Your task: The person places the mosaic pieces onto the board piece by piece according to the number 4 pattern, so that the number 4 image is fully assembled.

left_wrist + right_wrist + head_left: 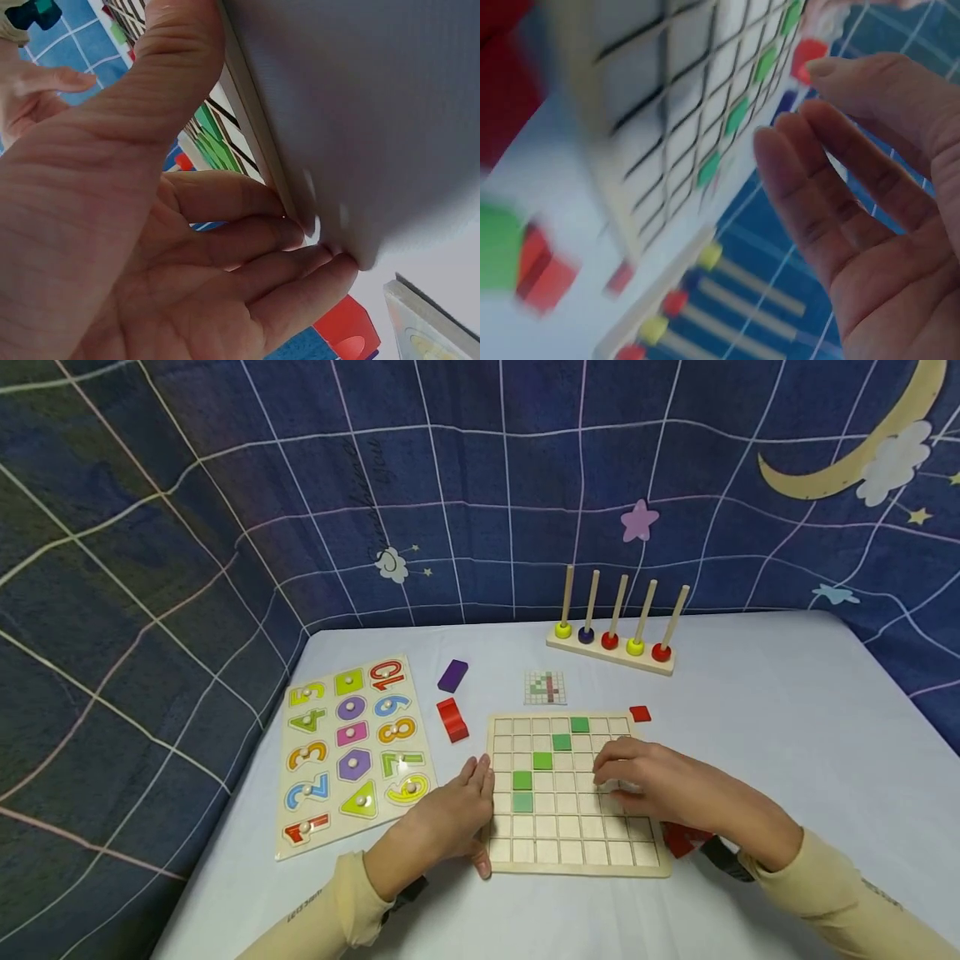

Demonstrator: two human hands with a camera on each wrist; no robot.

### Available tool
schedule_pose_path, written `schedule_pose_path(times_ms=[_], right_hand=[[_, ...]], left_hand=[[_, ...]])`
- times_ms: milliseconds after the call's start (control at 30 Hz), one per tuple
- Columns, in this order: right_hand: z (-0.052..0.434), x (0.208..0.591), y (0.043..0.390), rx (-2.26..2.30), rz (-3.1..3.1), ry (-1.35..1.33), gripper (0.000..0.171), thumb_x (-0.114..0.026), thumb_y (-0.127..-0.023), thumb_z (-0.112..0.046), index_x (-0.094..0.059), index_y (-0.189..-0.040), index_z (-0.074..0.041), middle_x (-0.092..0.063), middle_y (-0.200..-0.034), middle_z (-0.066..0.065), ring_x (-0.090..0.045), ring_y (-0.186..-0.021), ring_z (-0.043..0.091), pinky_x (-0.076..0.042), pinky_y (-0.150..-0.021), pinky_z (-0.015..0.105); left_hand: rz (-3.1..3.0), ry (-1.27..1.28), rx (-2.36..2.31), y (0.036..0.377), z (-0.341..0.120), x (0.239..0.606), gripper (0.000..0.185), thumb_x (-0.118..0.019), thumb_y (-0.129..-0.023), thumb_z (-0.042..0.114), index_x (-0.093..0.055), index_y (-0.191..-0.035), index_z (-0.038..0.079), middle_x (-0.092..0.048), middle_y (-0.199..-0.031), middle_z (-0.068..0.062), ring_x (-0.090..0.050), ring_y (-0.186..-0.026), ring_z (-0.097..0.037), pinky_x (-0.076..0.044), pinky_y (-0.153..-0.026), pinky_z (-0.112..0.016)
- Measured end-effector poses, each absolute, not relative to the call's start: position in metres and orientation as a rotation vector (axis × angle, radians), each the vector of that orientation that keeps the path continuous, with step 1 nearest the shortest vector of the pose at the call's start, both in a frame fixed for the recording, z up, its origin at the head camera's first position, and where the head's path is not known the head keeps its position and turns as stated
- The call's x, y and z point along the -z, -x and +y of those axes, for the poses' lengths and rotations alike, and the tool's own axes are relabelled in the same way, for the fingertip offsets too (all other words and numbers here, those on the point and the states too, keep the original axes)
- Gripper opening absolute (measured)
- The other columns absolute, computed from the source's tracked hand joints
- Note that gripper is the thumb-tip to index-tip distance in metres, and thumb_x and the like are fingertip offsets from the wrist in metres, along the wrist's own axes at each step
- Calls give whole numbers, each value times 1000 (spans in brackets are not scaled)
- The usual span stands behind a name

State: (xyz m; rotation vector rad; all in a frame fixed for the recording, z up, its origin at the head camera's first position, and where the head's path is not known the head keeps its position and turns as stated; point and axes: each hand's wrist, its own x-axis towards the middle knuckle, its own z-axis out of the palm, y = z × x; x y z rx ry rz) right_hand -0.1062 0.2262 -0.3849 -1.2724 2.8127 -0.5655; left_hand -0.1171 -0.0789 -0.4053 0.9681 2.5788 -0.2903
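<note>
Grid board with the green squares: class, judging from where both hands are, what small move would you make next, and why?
Probably reach the right hand for the loose red tile just past the grid board. The hand hovers open over the board's right side, seemingly holding nothing. The left hand already rests against the board's left edge, steadying it. Five green tiles run diagonally; most cells look bare.

Cream long sleeves, dark wristbands.
</note>
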Motion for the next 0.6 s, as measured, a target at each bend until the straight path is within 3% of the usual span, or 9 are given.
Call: schedule_pose_path(times_ms=[200,433,600], right_hand=[[268,387,103,569,2872,1110,26,-88,-82,0,-80,-103,-15,-69,-100,-6,-59,-90,9,-62,-74,25],[293,391,98,427,2810,985,26,-90,-83,-9,-79,-97,-27,-67,-107,-13,-53,-102,10,-61,-83,29],[302,399,96,401,2733,872,28,-91,-80,-7,-78,-93,-29,-63,-103,-14,-49,-100,10,-59,-81,27]], left_hand=[[2567,-965,272,118,-78,404,129,-92,-63,61,-41,-159,-10,-35,-171,-27,-37,-161,-40,-40,-129,-37],[2569,-951,247,116,-81,404,129,-92,-63,60,-41,-159,-10,-35,-171,-27,-36,-162,-40,-41,-128,-38],[2577,-996,276,117,-80,404,128,-91,-63,61,-43,-158,-11,-38,-170,-28,-38,-160,-40,-41,-128,-37]])
